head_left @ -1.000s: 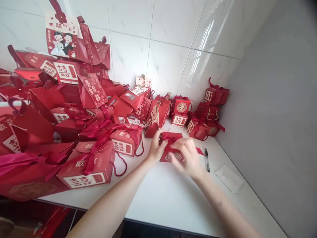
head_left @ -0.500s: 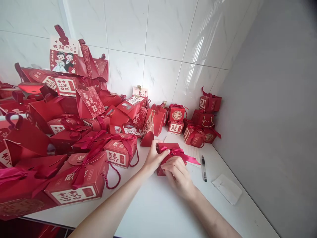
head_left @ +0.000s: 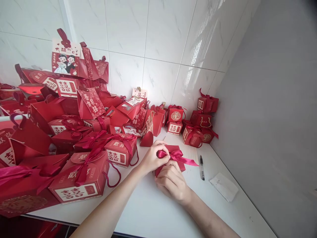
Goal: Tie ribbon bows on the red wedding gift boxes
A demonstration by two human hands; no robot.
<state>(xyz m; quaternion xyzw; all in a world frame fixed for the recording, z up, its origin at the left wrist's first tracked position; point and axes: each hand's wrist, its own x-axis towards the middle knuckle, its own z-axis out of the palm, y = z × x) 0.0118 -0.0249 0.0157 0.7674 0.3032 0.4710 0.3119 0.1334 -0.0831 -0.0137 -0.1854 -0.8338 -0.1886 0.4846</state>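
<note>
A small red gift box [head_left: 177, 150] with a pink-red satin ribbon [head_left: 182, 158] lies on the white table [head_left: 158, 208] in front of me. My left hand [head_left: 154, 158] curls over the box's left end, its fingers pinching the ribbon knot. My right hand [head_left: 172, 181] is closed against the near side of the box, fingers pressed to the ribbon. One ribbon tail trails right toward a black pen [head_left: 201, 163].
A large heap of red gift boxes and bags [head_left: 74, 132] fills the left and back of the table. Smaller red boxes [head_left: 198, 122] stand in the far right corner. A folded white paper [head_left: 224, 186] lies right of the pen. Tiled wall behind, grey wall at right.
My right hand, blurred above the box a second ago, has dropped to its near side. My left hand has closed over the ribbon knot. The view tilted up slightly.
</note>
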